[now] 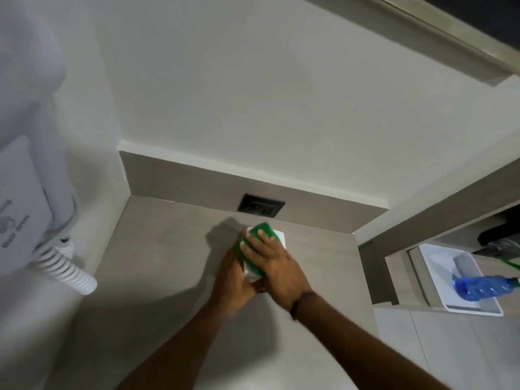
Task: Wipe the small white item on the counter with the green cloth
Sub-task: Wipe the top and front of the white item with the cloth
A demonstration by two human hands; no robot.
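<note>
A small white boxy item (281, 239) sits on the grey counter (157, 257) near the back wall. My left hand (232, 277) grips its left side and holds it steady. My right hand (274, 263) lies flat on top of it and presses a green cloth (264, 229) onto its upper face. The cloth sticks out past my fingertips and along the left edge of my palm. Most of the item is hidden under both hands; only its far right corner and a bit of its near end show.
A black socket plate (261, 207) is set in the low backsplash just behind the item. A white wall hair dryer (25, 198) with a coiled cord (66, 267) hangs at left. At right, a white tray (461, 280) holds a blue plastic bottle (484, 287).
</note>
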